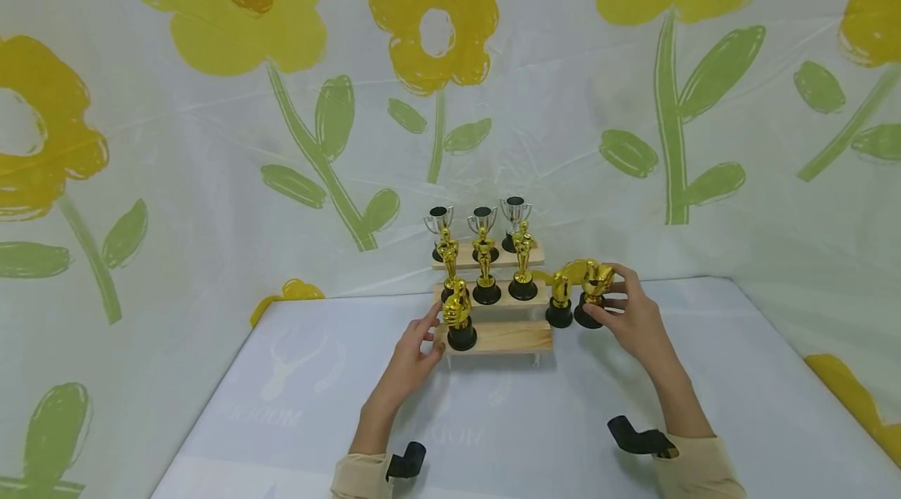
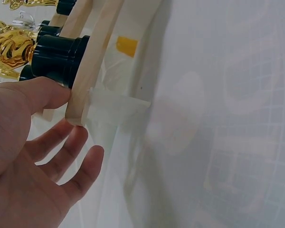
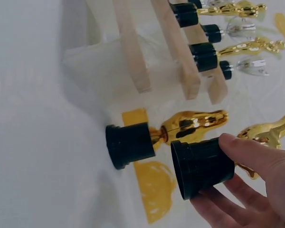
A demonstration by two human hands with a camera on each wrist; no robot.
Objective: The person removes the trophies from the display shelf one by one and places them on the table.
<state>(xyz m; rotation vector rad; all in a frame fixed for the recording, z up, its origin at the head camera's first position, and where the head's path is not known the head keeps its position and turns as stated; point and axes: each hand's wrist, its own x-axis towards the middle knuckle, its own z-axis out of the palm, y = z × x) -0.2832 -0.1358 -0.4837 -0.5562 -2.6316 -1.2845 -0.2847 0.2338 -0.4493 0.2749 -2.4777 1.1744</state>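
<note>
My right hand (image 1: 637,323) holds a gold hand-shaped trophy (image 3: 266,133) by its black base, with the thumb on one side and fingers on the other. Just left of it stands another gold trophy (image 1: 560,297) on a black base. A three-tier wooden display stand (image 1: 514,337) is in the middle. My left hand (image 1: 410,358) pinches the left end of its lowest shelf (image 2: 92,66), thumb close to the black base of a gold thumbs-up trophy (image 1: 459,315) standing there. In the left wrist view, the other fingers are loosely bent beside the shelf end.
Three gold figurine trophies (image 1: 486,268) line the middle shelf. Behind them, three silver cups (image 1: 482,221) occupy the top shelf. The stand rests on a table with a pale cloth (image 1: 296,389). A flower-printed curtain (image 1: 535,92) hangs behind and at both sides.
</note>
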